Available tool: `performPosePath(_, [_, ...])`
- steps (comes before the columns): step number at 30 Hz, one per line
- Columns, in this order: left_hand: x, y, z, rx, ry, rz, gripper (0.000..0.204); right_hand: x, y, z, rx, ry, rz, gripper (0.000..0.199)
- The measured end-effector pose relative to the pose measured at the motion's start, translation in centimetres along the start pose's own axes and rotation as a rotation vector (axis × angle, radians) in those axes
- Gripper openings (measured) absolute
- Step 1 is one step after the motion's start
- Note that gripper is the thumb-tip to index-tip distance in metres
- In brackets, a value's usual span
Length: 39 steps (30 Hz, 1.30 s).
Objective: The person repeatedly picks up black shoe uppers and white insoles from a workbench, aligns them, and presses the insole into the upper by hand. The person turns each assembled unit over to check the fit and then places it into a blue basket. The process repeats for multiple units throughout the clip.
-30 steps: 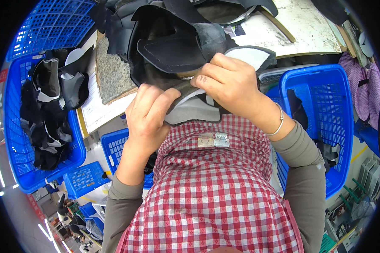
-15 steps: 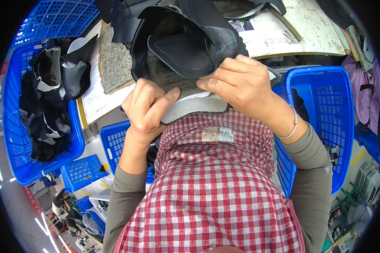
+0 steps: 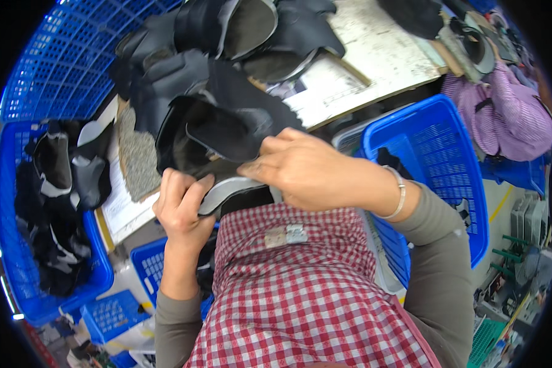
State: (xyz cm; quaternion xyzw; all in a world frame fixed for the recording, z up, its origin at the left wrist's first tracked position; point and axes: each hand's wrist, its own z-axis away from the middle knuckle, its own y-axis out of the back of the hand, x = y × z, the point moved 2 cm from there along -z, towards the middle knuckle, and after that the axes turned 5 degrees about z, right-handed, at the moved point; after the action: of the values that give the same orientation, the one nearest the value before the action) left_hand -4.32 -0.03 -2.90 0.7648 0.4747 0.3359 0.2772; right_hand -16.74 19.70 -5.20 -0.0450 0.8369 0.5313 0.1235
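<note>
Both hands have shifted since the earlier frames: the black shoe upper (image 3: 221, 132) now sits higher and further left in view, and the right hand (image 3: 310, 172) has slid across its front, while the left hand (image 3: 184, 205) has moved up under its lower edge.

That black shoe upper is held just in front of the person's chest, above a red and white checked apron (image 3: 294, 300). It is a soft, dark, folded piece with a pale grey strip (image 3: 227, 193) along its lower rim. The left hand is curled, its fingers and thumb pinching the grey strip from the left. The right hand lies over the upper from the right, fingers pressed together and bent down onto the dark material, thumb tucked beneath, gripping it. A thin silver bracelet (image 3: 400, 196) circles the right wrist, and both arms wear olive-grey sleeves.

Behind the upper, a heap of more black shoe parts (image 3: 251, 30) rests on a worn pale worktable (image 3: 374, 55). A rough grey pad (image 3: 138, 156) lies just left of the held piece, on top of white paper. Further left, a blue plastic basket (image 3: 18, 270) holds black and white shoe pieces. To the right stands another blue basket (image 3: 441, 153), mostly bare, and beyond it a pink striped cloth (image 3: 509, 116). Smaller blue crates (image 3: 113, 313) sit low on the left, near the floor.
</note>
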Motion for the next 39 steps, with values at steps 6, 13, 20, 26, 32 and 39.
performPosePath(6, [-0.3, 0.1, 0.7, -0.198, 0.158, 0.06, 0.041, 0.6, -4.1, -0.5, 0.285, -0.032, 0.305, 0.01])
performPosePath(13, [2.0, 5.7, -9.0, -0.058, -0.212, -0.099, 0.025, 0.0, -1.4, -3.8, 0.645, -0.19, 0.073, 0.008])
performPosePath(20, [6.7, 4.8, -8.0, 0.011, -0.113, -0.068, 0.073, 3.7, 0.4, -6.3, 0.777, -0.523, -1.254, 0.017])
performPosePath(26, [-2.1, -3.0, -2.2, 0.109, -0.005, -0.123, 0.033, 3.6, -5.2, -4.4, 0.834, -0.823, -1.304, 0.017])
performPosePath(32, [-5.6, -3.9, -1.3, 0.016, 0.932, 1.186, 0.026, 4.6, -5.9, -4.6, 0.815, -0.665, -1.391, 0.016])
performPosePath(39, [-0.8, -13.0, 6.2, 0.286, 1.396, 2.414, 0.052, 2.4, -8.8, -3.9, 0.801, -0.926, -1.368, 0.019])
